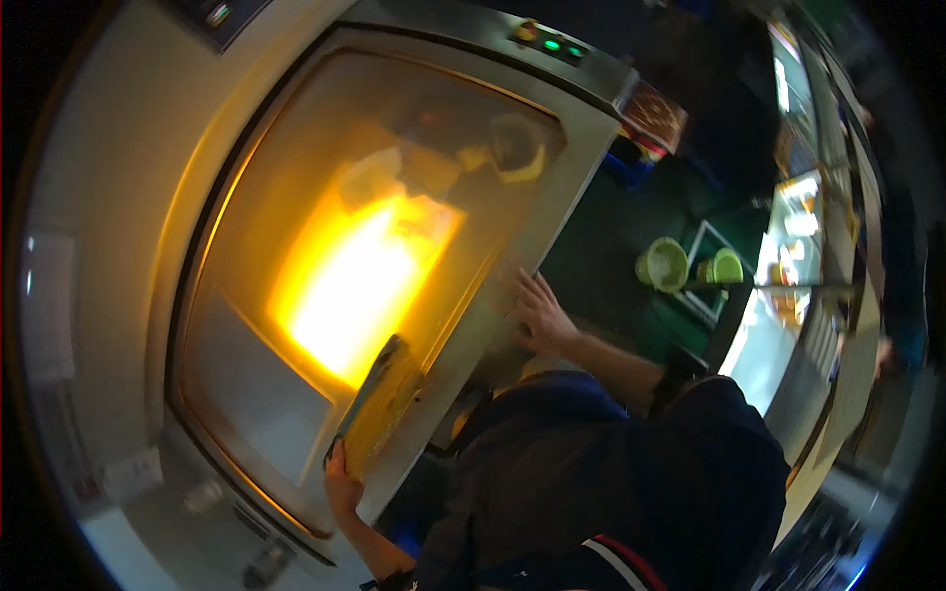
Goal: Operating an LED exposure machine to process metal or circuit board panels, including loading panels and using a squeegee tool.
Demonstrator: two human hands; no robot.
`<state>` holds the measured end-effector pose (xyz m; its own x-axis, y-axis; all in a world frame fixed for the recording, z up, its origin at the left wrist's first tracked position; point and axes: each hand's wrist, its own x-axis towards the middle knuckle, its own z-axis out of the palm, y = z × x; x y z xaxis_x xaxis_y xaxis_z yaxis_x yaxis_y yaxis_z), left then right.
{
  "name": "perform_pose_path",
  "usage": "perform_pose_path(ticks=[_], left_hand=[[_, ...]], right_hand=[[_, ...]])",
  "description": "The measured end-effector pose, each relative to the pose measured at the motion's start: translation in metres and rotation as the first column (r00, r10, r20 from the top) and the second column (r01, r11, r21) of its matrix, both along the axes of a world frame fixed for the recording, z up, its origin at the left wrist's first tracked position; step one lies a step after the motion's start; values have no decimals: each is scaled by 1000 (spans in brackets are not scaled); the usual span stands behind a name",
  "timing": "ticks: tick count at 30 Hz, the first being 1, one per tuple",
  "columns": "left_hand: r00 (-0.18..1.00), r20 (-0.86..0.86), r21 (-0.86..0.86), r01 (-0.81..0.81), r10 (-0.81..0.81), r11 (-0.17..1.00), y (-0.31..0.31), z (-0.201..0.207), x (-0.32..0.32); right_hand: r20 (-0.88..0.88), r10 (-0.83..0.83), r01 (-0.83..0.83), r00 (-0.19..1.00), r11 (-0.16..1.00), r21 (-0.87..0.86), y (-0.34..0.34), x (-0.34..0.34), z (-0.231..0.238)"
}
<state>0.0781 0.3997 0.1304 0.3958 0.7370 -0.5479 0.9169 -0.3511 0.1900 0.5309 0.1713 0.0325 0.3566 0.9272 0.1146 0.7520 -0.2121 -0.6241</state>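
Observation:
Before me is a large grey metal cabinet (pixel 581 98) with a wide window (pixel 325 108), bright yellow light glowing behind it. My left hand (pixel 343 485) is closed around the lower end of a long flat piece (pixel 379 409) with a dark edge and a yellow-lit face. That piece lies slantwise along the window's near side; whether it is loose or fixed to the cabinet, I cannot tell. Farther right, my right hand (pixel 540 315) rests on the cabinet's near edge, fingers outstretched and holding nothing. Reflections and glare hide what is inside.
Two lit green buttons (pixel 563 48) and a yellowish knob (pixel 525 31) sit on the cabinet's top strip. A pale green bucket (pixel 662 264) and a smaller green container (pixel 727 266) stand on the dark green floor, right. Brightly lit shelving (pixel 788 256) lines the far right.

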Motion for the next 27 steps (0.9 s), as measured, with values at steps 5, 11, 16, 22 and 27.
perform_pose_path(ticks=[5,11,16,22,27], left_hand=[[989,143,40,39,-45,998,147,-26,-78],[865,148,85,-494,479,865,388,-116,-79],[945,16,328,-313,326,891,451,-130,-33],[972,223,291,0,-68,957,347,-77,-10],[966,172,76,181,-192,981,218,-24,-39]], right_hand=[[-64,-295,290,953,954,-82,-43,-98,7],[-288,-342,341,895,938,-53,-10,-150,32],[-395,-209,81,894,945,-318,42,-189,41],[-588,-284,25,757,913,-408,20,-185,12],[-771,-298,-73,563,911,-406,43,-153,12]])
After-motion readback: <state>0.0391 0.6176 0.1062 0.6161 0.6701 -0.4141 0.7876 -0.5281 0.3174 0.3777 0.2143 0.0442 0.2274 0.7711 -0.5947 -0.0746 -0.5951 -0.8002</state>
